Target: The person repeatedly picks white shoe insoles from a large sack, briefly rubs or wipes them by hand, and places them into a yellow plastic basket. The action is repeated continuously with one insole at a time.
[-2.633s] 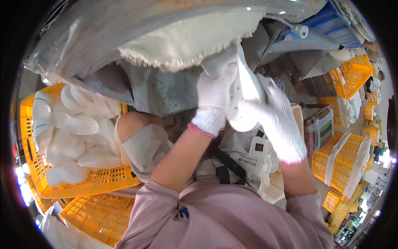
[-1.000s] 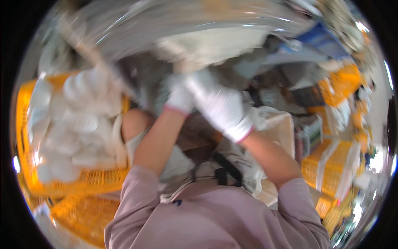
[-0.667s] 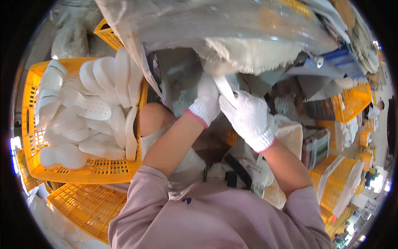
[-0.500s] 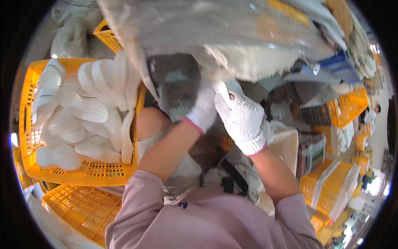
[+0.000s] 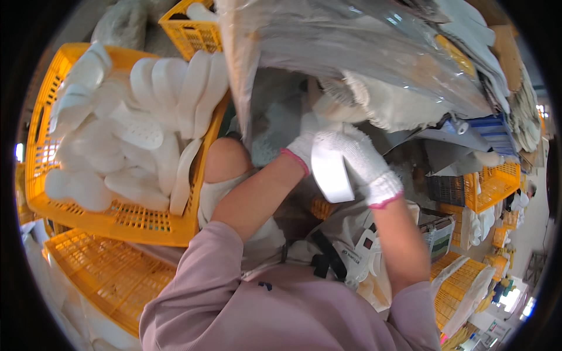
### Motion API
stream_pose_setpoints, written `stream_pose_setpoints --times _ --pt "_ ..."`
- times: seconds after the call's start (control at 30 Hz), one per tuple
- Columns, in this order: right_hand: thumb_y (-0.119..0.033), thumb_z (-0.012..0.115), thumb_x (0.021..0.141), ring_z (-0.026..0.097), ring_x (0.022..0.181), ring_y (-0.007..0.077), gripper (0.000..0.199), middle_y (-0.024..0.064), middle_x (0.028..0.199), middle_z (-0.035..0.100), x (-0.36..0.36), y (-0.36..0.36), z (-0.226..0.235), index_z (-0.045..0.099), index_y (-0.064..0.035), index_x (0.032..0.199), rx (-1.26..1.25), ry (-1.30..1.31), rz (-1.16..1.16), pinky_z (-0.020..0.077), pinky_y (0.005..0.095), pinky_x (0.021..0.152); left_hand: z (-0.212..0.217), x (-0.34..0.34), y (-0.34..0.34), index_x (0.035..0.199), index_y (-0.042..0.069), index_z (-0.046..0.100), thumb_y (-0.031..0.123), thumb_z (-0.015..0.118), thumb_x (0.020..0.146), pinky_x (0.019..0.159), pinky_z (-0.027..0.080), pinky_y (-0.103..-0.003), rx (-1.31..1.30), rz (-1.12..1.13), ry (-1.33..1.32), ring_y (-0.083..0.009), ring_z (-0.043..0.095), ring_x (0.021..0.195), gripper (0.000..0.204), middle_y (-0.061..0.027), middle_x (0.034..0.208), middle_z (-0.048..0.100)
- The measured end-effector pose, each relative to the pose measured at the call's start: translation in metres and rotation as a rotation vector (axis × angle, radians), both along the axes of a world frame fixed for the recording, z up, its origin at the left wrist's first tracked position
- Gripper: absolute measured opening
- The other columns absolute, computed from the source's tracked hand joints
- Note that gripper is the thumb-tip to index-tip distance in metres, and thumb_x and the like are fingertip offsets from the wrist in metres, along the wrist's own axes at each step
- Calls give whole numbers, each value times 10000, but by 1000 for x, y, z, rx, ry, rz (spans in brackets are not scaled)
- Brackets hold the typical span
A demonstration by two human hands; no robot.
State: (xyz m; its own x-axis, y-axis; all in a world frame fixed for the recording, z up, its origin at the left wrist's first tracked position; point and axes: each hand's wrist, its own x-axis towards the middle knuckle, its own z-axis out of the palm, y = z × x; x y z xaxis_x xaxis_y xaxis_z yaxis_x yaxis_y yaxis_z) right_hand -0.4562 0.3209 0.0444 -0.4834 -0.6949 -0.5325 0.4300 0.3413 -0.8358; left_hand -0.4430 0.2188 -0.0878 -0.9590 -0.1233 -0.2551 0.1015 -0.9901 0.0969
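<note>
My right hand [image 5: 366,155], in a white knitted glove with a pink cuff, is closed around a white, smooth, curved shoe sole [image 5: 331,175]. Its lower end hangs down between my wrists. My left hand [image 5: 304,143], gloved alike, is against the sole's upper left side; its fingers are blurred and partly hidden. Just above both hands is a round, pale, frayed cloth pad [image 5: 339,105], beneath a plastic-wrapped cover [image 5: 328,44]. To my left, a yellow crate [image 5: 111,225] holds several more white soles [image 5: 137,128].
Another yellow crate [image 5: 111,281] sits lower left, and a smaller one [image 5: 193,35] is at the far left. Frayed white cloth [image 5: 404,105] hangs under the cover. On the right are a yellow basket [image 5: 494,187], a blue striped item [image 5: 492,134] and a strapped yellow crate [image 5: 448,286].
The sole has swung down, so its broad white face now shows below my hands. Both hands have shifted slightly, and the whole view has turned a little.
</note>
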Motion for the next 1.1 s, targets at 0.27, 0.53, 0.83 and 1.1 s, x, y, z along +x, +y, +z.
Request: stream_pose_setpoints --times 0.27,0.53,0.83,1.1 --pt "-200 880 829 700 963 420 503 200 1115 681 88 90 -9 663 -29 1249 233 1336 202 567 472 791 -29 26 42 1065 18 639 799 448 973 738 570 -611 287 39 54 -392 670 784 809 -176 880 656" --pt "-228 863 831 762 842 370 365 171 938 766 21 32 -28 719 -56 1119 122 1395 59 613 406 747 -30 -5 -5 1267 -15 593 696 433 994 910 531 -591 233 110 87 -453 623 967 779 -268 1041 639" --pt "-328 885 831 762 805 362 410 165 908 773 16 17 -30 735 -38 1077 90 1496 -5 614 415 730 -44 0 -18 1291 -49 573 647 396 1014 935 556 -580 -25 137 -42 -463 658 1038 770 -309 1103 660" --pt "-358 899 798 758 801 354 309 144 928 786 15 0 -48 809 -85 911 117 1192 -183 599 416 753 -25 20 18 1240 -2 600 313 548 1049 866 599 -416 -1580 573 -496 -309 723 998 373 -193 1114 723"
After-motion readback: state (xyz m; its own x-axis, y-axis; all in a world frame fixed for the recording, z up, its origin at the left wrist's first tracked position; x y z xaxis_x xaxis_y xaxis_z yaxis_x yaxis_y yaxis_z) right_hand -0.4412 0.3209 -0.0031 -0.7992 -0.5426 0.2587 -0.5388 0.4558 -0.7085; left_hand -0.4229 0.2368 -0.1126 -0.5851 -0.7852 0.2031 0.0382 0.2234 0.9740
